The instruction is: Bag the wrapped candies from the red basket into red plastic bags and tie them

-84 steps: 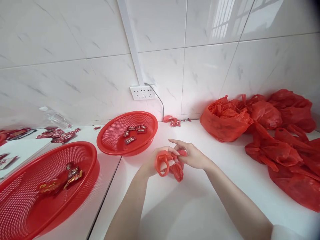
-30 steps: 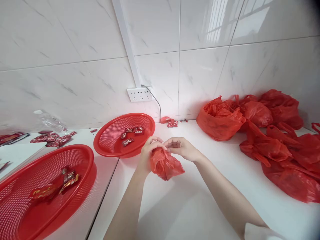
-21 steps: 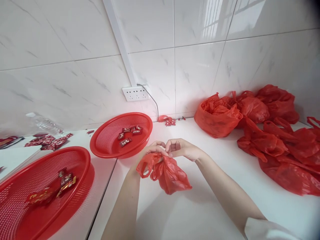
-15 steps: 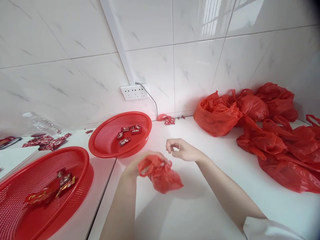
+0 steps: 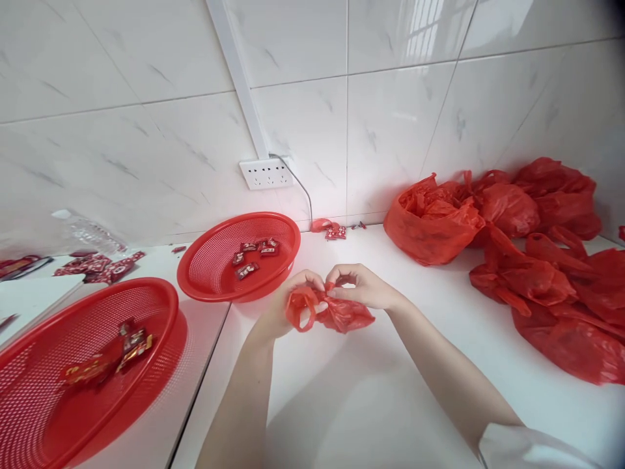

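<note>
A small red plastic bag (image 5: 346,317) is held above the white tabletop, its neck bunched up and one loop handle hanging at the left. My left hand (image 5: 288,296) grips the bunched neck from the left, thumb and fingers closed on it. From the other side, my right hand (image 5: 364,286) pinches the bag's gathered top between thumb and forefinger. The bag's contents do not show through the plastic.
A red plastic basket (image 5: 215,291) with several wrapped snacks stands behind my left hand. A larger red basket (image 5: 168,306) is at the left. Several red plastic bags (image 5: 566,332) lie at the right, beside a wide red bag (image 5: 430,238) stuffed with plastic bags. A wall socket (image 5: 266,174) is behind.
My right hand has come down and left onto the bag's neck and now pinches it. The bag has risen slightly and tipped toward the right. The view has shifted a little.
</note>
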`<state>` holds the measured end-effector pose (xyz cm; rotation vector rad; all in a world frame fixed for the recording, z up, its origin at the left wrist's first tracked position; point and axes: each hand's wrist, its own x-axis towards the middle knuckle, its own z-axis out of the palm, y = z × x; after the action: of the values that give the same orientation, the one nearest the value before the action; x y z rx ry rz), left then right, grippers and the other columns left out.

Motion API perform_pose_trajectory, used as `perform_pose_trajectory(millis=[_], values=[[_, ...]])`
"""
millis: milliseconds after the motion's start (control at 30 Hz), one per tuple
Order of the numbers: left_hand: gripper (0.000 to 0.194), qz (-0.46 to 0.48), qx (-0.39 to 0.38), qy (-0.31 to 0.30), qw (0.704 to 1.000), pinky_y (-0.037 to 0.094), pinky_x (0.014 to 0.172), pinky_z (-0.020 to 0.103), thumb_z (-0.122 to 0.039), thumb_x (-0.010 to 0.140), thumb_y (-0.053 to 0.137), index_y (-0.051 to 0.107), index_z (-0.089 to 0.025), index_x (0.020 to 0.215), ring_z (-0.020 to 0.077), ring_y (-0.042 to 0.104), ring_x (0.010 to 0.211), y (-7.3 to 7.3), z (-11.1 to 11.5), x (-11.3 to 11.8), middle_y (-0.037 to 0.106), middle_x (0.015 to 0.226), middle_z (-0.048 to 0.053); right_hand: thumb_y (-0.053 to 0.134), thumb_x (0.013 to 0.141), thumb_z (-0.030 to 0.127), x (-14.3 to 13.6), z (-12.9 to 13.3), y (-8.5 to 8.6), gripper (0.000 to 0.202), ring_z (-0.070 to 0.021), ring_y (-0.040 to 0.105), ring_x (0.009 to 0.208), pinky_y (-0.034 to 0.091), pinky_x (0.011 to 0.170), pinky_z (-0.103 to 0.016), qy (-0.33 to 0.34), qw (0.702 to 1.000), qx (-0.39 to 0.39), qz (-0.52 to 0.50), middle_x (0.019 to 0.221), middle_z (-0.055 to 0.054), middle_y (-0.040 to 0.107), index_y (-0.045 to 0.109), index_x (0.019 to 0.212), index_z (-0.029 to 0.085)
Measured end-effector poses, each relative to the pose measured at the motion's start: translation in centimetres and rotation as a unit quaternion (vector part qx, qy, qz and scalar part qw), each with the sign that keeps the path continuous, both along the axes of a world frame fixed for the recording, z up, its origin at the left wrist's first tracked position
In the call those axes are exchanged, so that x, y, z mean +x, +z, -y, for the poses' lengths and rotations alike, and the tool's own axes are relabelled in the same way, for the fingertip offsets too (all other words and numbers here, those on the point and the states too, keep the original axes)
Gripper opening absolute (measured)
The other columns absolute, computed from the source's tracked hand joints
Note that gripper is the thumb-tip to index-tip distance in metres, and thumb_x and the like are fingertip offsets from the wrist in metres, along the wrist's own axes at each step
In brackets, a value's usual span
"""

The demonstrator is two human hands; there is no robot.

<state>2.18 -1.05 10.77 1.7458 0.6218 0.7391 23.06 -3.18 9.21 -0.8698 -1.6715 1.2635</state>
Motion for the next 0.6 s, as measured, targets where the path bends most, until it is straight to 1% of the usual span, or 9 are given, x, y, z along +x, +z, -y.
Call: perform_pose_trajectory(millis=[67, 167, 233, 300, 367, 433, 467, 533, 600], values=[[0.024, -0.004, -0.008, 0.029, 1.0, 0.05, 0.068, 0.026, -0.02, 0.074, 0.071, 0.058, -0.021, 0.094, 0.0135, 0.058, 0.076, 0.0, 0.3, 0.6, 0.062, 0.091, 0.002, 0.065, 0.082, 0.029, -0.1, 0.1, 0.1, 0.011, -0.015, 0.06, 0.08, 0.048, 0.08, -0.031, -0.033, 0.999, 0.023, 0.014, 0.084, -0.001, 0.064, 0.06, 0.082, 0.018], [0.018, -0.029, 0.002, 0.074, 0.997, 0.05, 0.069, 0.025, -0.019, 0.077, 0.066, 0.061, -0.019, 0.094, 0.0137, 0.058, 0.078, -0.1, 0.3, 1.0, 0.064, 0.092, 0.002, 0.057, 0.086, 0.025, 0.0, 0.5, 0.5, 0.006, -0.0149, 0.06, 0.084, 0.047, 0.081, -0.03, -0.067, 0.993, 0.08, 0.058, 0.085, -0.001, 0.064, 0.057, 0.085, 0.019], [0.017, -0.048, 0.01, 0.094, 0.994, 0.049, 0.067, 0.025, -0.018, 0.077, 0.063, 0.064, -0.018, 0.094, 0.0144, 0.059, 0.077, -0.4, 0.0, 0.9, 0.066, 0.091, 0.004, 0.048, 0.09, 0.023, 0.2, 0.7, 0.7, 0.008, -0.0144, 0.06, 0.083, 0.046, 0.077, -0.028, -0.079, 0.984, 0.12, 0.11, 0.088, -0.001, 0.064, 0.056, 0.09, 0.02], [0.02, -0.071, 0.023, 0.102, 0.992, 0.049, 0.066, 0.026, -0.017, 0.076, 0.061, 0.066, -0.018, 0.096, 0.016, 0.06, 0.078, -0.7, -0.3, 0.6, 0.067, 0.091, 0.005, 0.04, 0.094, 0.021, 0.3, 0.8, 0.8, 0.016, -0.0143, 0.059, 0.077, 0.043, 0.071, -0.027, -0.094, 0.962, 0.154, 0.205, 0.09, -0.001, 0.066, 0.055, 0.098, 0.022], [0.02, -0.099, 0.045, 0.102, 0.989, 0.05, 0.07, 0.027, -0.019, 0.076, 0.061, 0.068, -0.018, 0.094, 0.0183, 0.062, 0.082, -0.8, -0.5, 0.4, 0.068, 0.092, 0.006, 0.036, 0.096, 0.022, 0.5, 0.9, 0.9, 0.021, -0.0147, 0.058, 0.071, 0.039, 0.066, -0.027, -0.11, 0.926, 0.185, 0.311, 0.088, -0.001, 0.067, 0.057, 0.101, 0.024], [0.016, -0.121, 0.079, 0.105, 0.984, 0.049, 0.073, 0.028, -0.024, 0.078, 0.061, 0.069, -0.018, 0.09, 0.0195, 0.062, 0.084, -0.7, -0.7, 0.2, 0.067, 0.09, 0.007, 0.037, 0.098, 0.028, 1.0, 0.8, 1.0, 0.024, -0.0147, 0.056, 0.064, 0.035, 0.063, -0.026, -0.111, 0.897, 0.199, 0.379, 0.079, -0.001, 0.066, 0.06, 0.095, 0.024], [0.014, -0.133, 0.097, 0.113, 0.98, 0.048, 0.072, 0.028, -0.027, 0.08, 0.06, 0.068, -0.017, 0.086, 0.019, 0.061, 0.082, -0.6, -0.7, 0.0, 0.067, 0.087, 0.006, 0.037, 0.098, 0.032, 1.3, 0.8, 1.1, 0.027, -0.0143, 0.054, 0.061, 0.033, 0.06, -0.026, -0.105, 0.891, 0.199, 0.395, 0.074, 0.0, 0.064, 0.061, 0.09, 0.024], [0.022, -0.158, 0.127, 0.14, 0.969, 0.045, 0.068, 0.026, -0.034, 0.085, 0.054, 0.064, -0.017, 0.077, 0.0166, 0.058, 0.074, -0.1, -0.9, -0.7, 0.064, 0.078, 0.004, 0.035, 0.099, 0.039, 2.4, 1.0, 1.4, 0.034, -0.0133, 0.048, 0.055, 0.03, 0.056, -0.025, -0.092, 0.889, 0.187, 0.407, 0.063, 0.001, 0.057, 0.059, 0.082, 0.023], [0.03, -0.188, 0.146, 0.179, 0.955, 0.042, 0.063, 0.025, -0.039, 0.087, 0.051, 0.058, -0.017, 0.067, 0.0144, 0.053, 0.066, 0.3, -1.2, -1.5, 0.059, 0.068, 0.001, 0.032, 0.099, 0.042, 3.9, 1.5, 1.6, 0.038, -0.0126, 0.043, 0.052, 0.028, 0.054, -0.025, -0.086, 0.892, 0.164, 0.411, 0.059, 0.002, 0.051, 0.056, 0.077, 0.023]])
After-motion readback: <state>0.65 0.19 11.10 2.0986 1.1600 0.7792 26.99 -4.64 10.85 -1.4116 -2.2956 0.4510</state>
